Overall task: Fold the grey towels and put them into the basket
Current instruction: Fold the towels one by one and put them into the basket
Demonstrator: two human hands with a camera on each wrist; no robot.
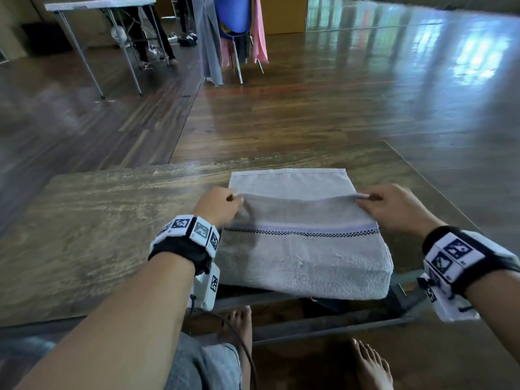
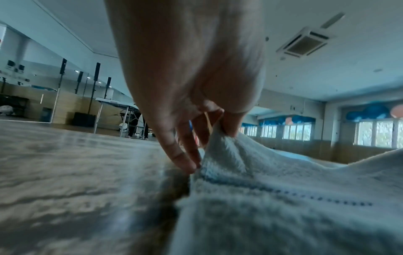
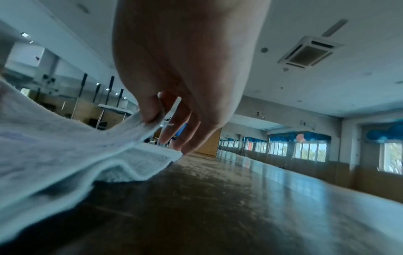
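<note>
- On the wooden table [image 1: 112, 220], the grey towel [image 1: 304, 249] lies partly folded.
- Left hand [image 1: 218, 205] and right hand [image 1: 394, 206] each pinch a corner of its upper layer, keeping that edge taut, likely for squaring the fold.

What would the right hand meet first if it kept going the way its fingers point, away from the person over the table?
Probably nothing solid: the right hand, pinching the grey towel, points past the table edge. In the right wrist view only bare tabletop and open floor lie ahead, though depth is unclear.
</note>
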